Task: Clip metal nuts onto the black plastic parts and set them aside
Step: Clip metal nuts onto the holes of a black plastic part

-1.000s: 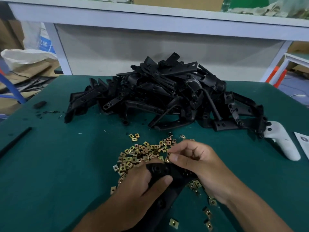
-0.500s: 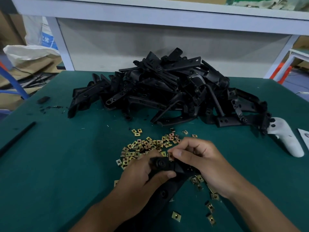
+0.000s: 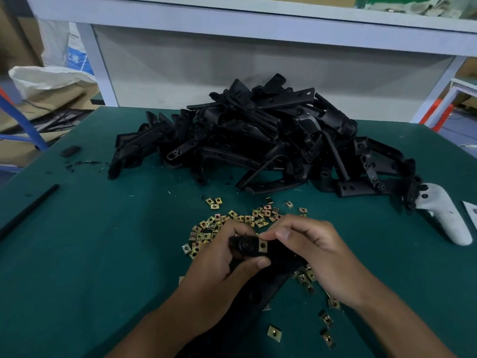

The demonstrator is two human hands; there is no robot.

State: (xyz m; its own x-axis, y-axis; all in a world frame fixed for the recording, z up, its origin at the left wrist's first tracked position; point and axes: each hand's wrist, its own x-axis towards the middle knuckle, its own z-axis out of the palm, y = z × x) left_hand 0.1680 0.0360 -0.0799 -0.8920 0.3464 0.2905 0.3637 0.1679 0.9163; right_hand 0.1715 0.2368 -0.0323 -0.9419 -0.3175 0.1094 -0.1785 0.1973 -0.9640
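The left hand (image 3: 219,277) grips the part (image 3: 247,248) above the counter (image 3: 103,267); the right hand's (image 3: 320,257) fingers (image 3: 281,232) pinch a nut (image 3: 262,245) at its edge. Skewed, the nut could slip off into the loose nuts (image 3: 232,220), near the pile (image 3: 258,140).

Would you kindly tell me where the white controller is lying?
In the head view, the white controller lies at the table's right edge, touching the right end of the black parts pile.
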